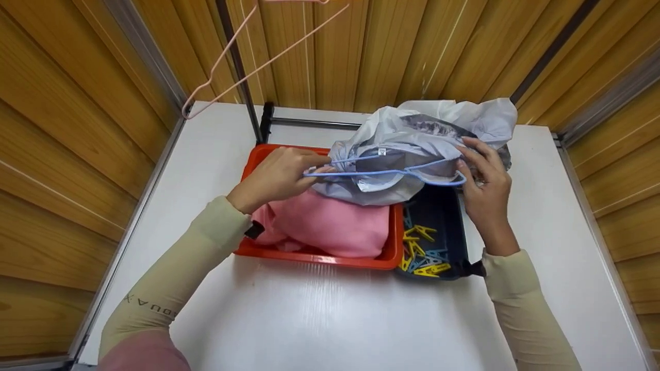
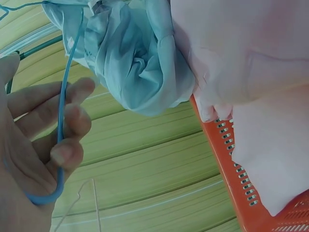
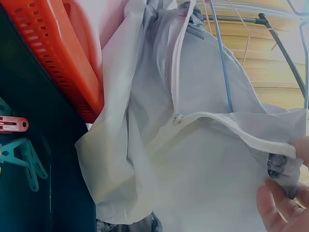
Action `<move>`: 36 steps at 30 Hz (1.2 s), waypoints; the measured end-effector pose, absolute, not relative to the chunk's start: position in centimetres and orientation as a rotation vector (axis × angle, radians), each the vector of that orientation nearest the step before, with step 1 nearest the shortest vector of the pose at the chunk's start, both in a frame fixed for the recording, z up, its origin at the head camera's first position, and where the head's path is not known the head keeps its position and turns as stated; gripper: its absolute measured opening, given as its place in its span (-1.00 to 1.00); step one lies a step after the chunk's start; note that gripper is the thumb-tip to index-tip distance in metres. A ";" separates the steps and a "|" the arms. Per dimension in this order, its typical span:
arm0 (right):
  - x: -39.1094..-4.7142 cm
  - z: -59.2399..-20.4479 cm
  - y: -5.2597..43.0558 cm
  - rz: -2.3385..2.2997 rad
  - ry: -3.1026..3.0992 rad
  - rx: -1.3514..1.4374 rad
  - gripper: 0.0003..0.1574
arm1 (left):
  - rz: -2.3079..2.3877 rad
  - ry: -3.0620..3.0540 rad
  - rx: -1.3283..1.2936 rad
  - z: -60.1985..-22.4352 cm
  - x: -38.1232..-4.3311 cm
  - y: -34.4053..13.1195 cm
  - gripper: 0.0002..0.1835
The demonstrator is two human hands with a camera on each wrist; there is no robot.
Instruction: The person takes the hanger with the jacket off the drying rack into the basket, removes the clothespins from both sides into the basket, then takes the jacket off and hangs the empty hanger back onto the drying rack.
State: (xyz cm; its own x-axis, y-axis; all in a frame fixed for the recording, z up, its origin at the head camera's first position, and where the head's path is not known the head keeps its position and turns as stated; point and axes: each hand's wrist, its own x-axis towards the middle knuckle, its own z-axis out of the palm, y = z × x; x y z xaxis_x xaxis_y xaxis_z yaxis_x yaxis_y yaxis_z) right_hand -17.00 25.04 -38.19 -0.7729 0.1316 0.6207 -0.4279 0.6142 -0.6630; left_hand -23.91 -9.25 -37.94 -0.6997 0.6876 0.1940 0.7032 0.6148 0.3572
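Note:
My left hand (image 1: 281, 175) holds one end of a blue clothes hanger (image 1: 361, 173) above the red basket; the left wrist view shows the fingers curled about its bent end (image 2: 61, 106). Thin, whitish-grey fabric of a zip jacket (image 1: 381, 129) hangs bunched around the hanger, with a small label at the neck. At the other end, my right hand (image 1: 487, 190) pinches the jacket's edge beside the hanger's far tip. A white zipper (image 3: 178, 72) runs down the opened front in the right wrist view, and thumb and fingers (image 3: 275, 208) grip its edge there.
The red basket (image 1: 319, 261) holds pink cloth (image 1: 330, 221). Against its right side stands a dark tray (image 1: 456, 232) with several yellow and blue clothespins (image 1: 425, 232). A pink hanger (image 1: 273, 59) hangs at upper left, near a dark rack post (image 1: 247, 95). Wooden panels surround the white table (image 1: 319, 319).

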 end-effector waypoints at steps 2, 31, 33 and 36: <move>-17.3 -38.5 25.3 1.127 -2.172 0.221 -0.69 | -0.719 -2.792 -1.190 -38.0 -24.0 -9.6 -0.65; -17.4 -40.5 27.4 1.229 -2.121 -0.197 -0.78 | -1.815 -2.593 -0.916 -35.9 -26.7 -10.6 -0.58; -17.2 -40.5 27.2 1.225 -2.165 -0.164 -0.77 | -1.890 -2.549 -0.933 -36.1 -27.3 -9.5 -0.56; -17.0 -40.4 27.0 1.261 -2.217 -0.104 -0.73 | -1.878 -2.549 -0.923 -35.6 -27.6 -7.5 -0.50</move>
